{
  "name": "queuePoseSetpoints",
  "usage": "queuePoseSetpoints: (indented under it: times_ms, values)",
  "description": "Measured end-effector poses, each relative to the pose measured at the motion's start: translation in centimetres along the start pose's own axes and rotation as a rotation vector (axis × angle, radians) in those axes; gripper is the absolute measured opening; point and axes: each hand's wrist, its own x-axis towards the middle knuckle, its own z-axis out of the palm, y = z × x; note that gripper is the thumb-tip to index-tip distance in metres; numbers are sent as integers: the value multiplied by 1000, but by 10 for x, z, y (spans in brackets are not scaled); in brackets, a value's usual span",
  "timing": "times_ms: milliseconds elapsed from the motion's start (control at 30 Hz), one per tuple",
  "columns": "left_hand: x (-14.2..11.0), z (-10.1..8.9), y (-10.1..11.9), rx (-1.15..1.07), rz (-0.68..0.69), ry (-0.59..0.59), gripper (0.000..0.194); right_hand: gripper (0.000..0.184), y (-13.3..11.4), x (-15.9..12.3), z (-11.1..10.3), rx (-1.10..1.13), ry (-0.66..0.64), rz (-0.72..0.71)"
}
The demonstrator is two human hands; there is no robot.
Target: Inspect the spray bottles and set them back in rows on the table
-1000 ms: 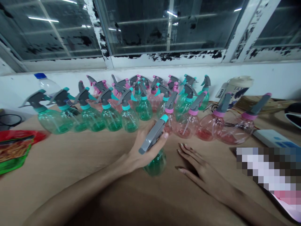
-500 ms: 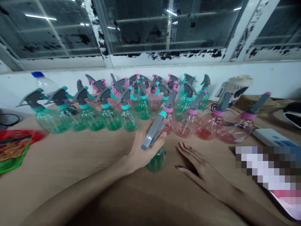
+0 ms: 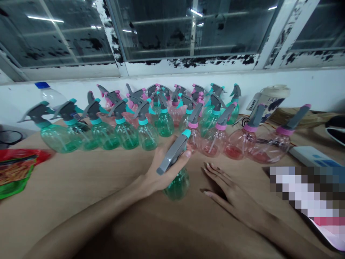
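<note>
My left hand is wrapped round the neck of a green spray bottle with a grey head and teal nozzle. The bottle's neck and trigger are mostly hidden by my fingers. My right hand lies on the wooden table, fingers stretched out and holding nothing, a short way right of that bottle. Beyond my hands stands a front row of spray bottles: several green ones with teal collars on the left and several pink ones with pink collars on the right.
More pink and green spray bottles stand behind, against the white wall. A clear bottle with a blue cap is at the back left, a red and green food packet at the left edge. On the right are a printed cup and a white box.
My left hand has shifted slightly left and toward me with the green spray bottle, whose head now tilts a little more to the left. My right hand has stayed still.
</note>
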Motion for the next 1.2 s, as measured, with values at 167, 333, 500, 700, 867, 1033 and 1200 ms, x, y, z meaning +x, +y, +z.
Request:
queuePoseSetpoints:
  times_ms: [167, 333, 500, 700, 867, 1033, 1200]
  values:
    - [-2, 4, -2, -30, -16, 24, 21, 61, 1, 0, 0, -10, 5, -9]
    - [-5, 8, -5, 36, -25, 63, 21, 62, 1, 0, 0, -19, -7, -14]
    - [-4, 7, -3, 39, -8, 59, 24, 61, 1, 0, 0, -32, -16, -12]
    - [-1, 4, 0, 21, -28, 74, 12, 63, 3, 0, 2, -27, -13, -5]
    - [0, 4, 4, 25, -53, 82, 16, 62, 2, 0, 1, -13, -14, -7]
    - [4, 2, -8, 36, -97, 130, 29, 61, 0, 2, -1, 2, 3, -2]
    - [9, -1, -26, 19, -79, 213, 33, 61, 0, 3, -1, 14, 10, 0]
